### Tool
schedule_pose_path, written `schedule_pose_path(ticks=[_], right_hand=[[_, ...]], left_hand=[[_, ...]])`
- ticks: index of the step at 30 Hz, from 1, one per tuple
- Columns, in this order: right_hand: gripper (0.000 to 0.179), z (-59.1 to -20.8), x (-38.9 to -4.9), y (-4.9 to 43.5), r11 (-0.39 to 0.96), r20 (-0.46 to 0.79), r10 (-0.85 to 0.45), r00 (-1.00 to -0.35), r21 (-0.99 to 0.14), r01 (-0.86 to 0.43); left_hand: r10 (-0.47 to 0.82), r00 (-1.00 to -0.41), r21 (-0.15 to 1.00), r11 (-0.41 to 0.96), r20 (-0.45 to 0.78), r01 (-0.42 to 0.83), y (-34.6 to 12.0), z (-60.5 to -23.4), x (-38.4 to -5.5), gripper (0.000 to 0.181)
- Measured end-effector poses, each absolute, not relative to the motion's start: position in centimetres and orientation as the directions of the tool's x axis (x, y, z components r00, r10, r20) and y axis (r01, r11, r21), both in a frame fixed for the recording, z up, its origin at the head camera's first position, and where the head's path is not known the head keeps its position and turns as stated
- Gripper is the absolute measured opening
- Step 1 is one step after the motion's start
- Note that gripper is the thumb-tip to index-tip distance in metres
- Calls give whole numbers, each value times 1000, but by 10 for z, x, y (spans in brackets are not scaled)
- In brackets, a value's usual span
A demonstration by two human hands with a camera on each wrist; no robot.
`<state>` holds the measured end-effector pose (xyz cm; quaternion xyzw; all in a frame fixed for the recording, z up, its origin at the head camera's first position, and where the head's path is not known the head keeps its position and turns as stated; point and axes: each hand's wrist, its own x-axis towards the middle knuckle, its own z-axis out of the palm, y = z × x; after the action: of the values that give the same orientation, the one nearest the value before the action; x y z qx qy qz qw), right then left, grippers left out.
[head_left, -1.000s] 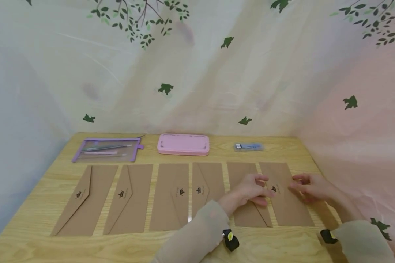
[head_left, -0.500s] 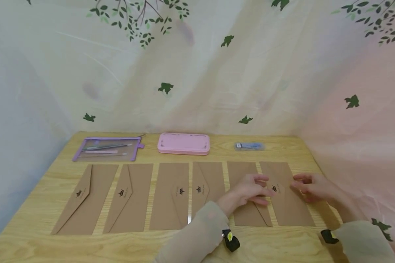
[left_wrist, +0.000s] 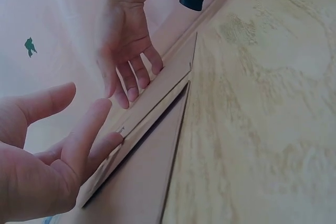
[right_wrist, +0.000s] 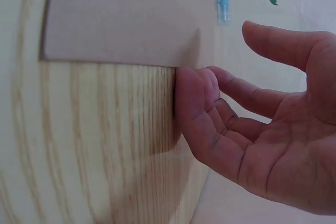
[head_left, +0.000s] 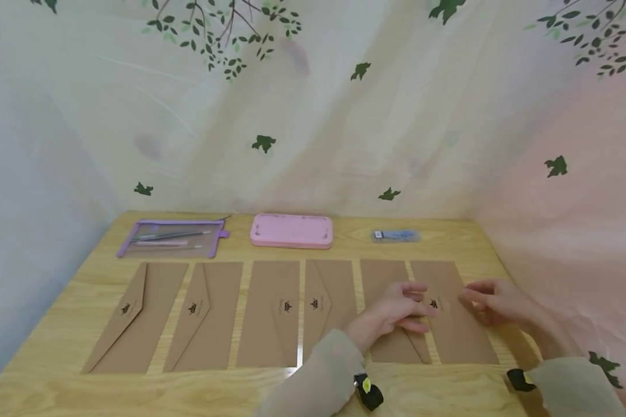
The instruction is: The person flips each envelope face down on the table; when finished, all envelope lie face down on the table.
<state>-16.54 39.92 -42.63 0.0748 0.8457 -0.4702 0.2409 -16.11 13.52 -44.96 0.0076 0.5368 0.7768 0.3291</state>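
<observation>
Several brown kraft envelopes lie flat in a row, each bearing a small black crown print. My left hand (head_left: 393, 310) is over the envelope second from the right (head_left: 388, 347), its fingers extended toward the left edge of the rightmost envelope (head_left: 461, 330). At that envelope's opposite long edge is my right hand (head_left: 501, 301). In the right wrist view, the fingertips of the right hand (right_wrist: 262, 135) touch the envelope's edge (right_wrist: 121, 19), thumb held apart. The left wrist view shows both hands, the left hand (left_wrist: 47, 166) with thumb and fingers spread. Neither hand grasps anything.
Behind the row lie a clear pouch with purple trim (head_left: 172, 249) holding pens, a pink case (head_left: 291, 230) and a small clear pack with blue contents (head_left: 395, 235). A leaf-and-bird-printed curtain (head_left: 313, 116) encloses the wooden table (head_left: 214, 394) at the back and sides.
</observation>
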Motion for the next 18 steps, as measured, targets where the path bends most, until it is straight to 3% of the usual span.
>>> schedule_pose_path(ticks=[8, 15, 18], right_hand=[[65, -424, -169, 406, 495, -509, -113, -853, -773, 396], [34, -423, -172, 410, 375, -538, -162, -827, -809, 452], [36, -424, -170, 408, 387, -540, -171, -824, -806, 448]], left_hand=[[511, -789, 846, -198, -341, -494, 137, -448, -162, 44], [518, -789, 845, -209, -332, -492, 139, -441, -158, 44], [525, -782, 842, -206, -336, -499, 140, -439, -154, 43]])
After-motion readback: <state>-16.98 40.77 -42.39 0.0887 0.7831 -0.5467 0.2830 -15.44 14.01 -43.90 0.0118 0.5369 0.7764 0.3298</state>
